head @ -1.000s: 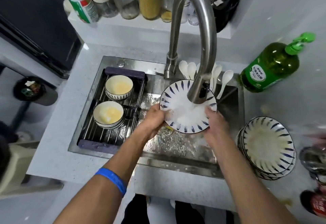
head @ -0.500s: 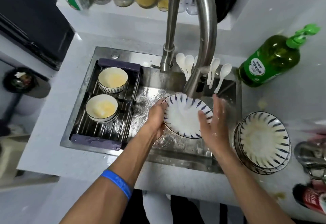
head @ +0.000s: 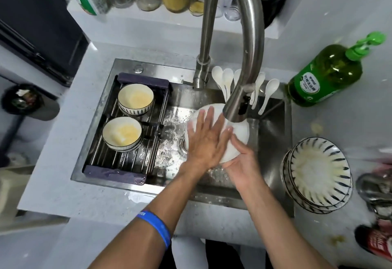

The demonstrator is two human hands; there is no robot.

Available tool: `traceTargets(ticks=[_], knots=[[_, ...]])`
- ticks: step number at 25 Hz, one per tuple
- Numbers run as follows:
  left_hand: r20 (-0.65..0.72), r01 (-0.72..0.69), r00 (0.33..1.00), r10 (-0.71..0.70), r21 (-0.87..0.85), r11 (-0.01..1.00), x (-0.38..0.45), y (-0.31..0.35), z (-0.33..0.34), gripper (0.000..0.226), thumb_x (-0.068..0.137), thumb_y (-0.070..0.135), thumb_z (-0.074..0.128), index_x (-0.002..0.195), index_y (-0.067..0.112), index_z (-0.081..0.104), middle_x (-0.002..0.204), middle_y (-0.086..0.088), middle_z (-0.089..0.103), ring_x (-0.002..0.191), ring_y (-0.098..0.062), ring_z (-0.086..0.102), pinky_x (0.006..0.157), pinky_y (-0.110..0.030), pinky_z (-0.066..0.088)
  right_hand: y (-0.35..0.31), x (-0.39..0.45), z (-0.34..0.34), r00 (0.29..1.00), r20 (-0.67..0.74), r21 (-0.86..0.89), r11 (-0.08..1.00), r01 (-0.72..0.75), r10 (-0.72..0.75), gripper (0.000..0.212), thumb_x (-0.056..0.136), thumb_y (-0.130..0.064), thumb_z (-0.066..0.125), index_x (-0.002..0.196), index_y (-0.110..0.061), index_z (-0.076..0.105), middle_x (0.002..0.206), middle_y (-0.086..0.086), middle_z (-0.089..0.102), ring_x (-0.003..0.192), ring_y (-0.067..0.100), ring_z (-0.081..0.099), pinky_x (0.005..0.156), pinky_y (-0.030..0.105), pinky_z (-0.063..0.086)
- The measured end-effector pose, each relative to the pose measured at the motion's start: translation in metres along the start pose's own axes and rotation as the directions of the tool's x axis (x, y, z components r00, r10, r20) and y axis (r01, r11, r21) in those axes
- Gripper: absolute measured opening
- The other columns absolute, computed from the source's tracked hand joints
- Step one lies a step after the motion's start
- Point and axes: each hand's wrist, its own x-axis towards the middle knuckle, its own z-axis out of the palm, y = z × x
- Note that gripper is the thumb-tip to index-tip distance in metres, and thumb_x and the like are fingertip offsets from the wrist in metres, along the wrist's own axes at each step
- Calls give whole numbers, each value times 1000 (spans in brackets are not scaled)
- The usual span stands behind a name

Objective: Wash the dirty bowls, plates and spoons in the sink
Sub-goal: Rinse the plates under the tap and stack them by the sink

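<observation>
worktop (head: 70,188) pale, speckled | sink (head: 273,137) set in its middle | stack of plates (head: 318,175) at right edge | green soap bottle (head: 324,77) at far right corner

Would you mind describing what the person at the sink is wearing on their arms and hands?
Both forearms are bare, with no sleeves in view. The left wrist carries a blue band, seemingly rubber, with small pale lettering too blurred to read. The left hand and right hand wear no gloves, and no rings or watch can be seen.
</observation>
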Motion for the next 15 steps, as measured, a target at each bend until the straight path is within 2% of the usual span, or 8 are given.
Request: traceTargets(ticks=[2,4,6,8,9,11,13,15], knots=[[31,46,998,-48,59,997,36,-4,-12,52,104,55,24,151,36,33,163,-2,26,150,-32,23,121,-59,16,3,-8,-5,1000,22,60,998,-6,4,41,90,-12,57,130,-7,59,124,16,67,110,29,66,101,48,48],[86,302,953,-290,-238,923,61,-7,-33,48,100,55,41,131,22,58,129,-3,62,117,-26,58,103,-43,47,2,-13,-7,999,40,85,996,5,-9,44,88,-12,56,132,-6,57,124,14,67,111,28,66,101,49,48],[109,465,868,-485,-520,717,50,-11,-38,43,102,49,46,100,12,67,93,-3,67,93,-25,63,81,-31,51,-4,-11,-5,996,59,43,997,61,-63,44,87,-9,57,132,-7,57,121,12,69,110,27,67,97,49,52],[142,427,877,-459,-669,608,19,-10,-42,44,102,53,43,106,16,66,98,-1,70,98,-25,67,87,-38,54,-11,-5,1,982,40,-226,956,187,-183,32,88,-5,62,118,-16,64,110,7,73,97,20,71,81,44,58],[235,412,888,-396,-789,457,6,-7,-42,41,100,56,44,111,22,65,103,3,72,102,-21,68,92,-40,54,-13,-4,2,958,56,-511,816,270,-281,25,89,-5,65,107,-23,68,100,3,75,85,11,72,70,37,59],[359,395,896,-260,-914,98,-9,-1,-44,37,93,53,54,111,23,66,99,4,74,95,-18,69,85,-38,56,-10,-1,-1,833,335,-873,187,451,-440,24,90,-9,67,103,-28,72,91,-7,74,71,-2,63,64,24,53],[315,354,880,-356,-934,49,-9,11,-37,15,90,27,66,102,18,66,87,-1,73,86,-22,68,73,-35,55,1,1,-8,664,662,-750,-320,579,-349,41,87,-4,66,124,-20,67,115,-7,70,97,-1,62,89,21,51],[197,347,808,-555,-921,179,-14,12,-33,16,88,-1,56,93,13,60,82,-4,70,85,-25,65,68,-33,55,5,6,-15,648,741,-659,-379,650,-176,47,87,-10,66,133,-19,61,139,-7,56,132,12,48,114,32,33]])
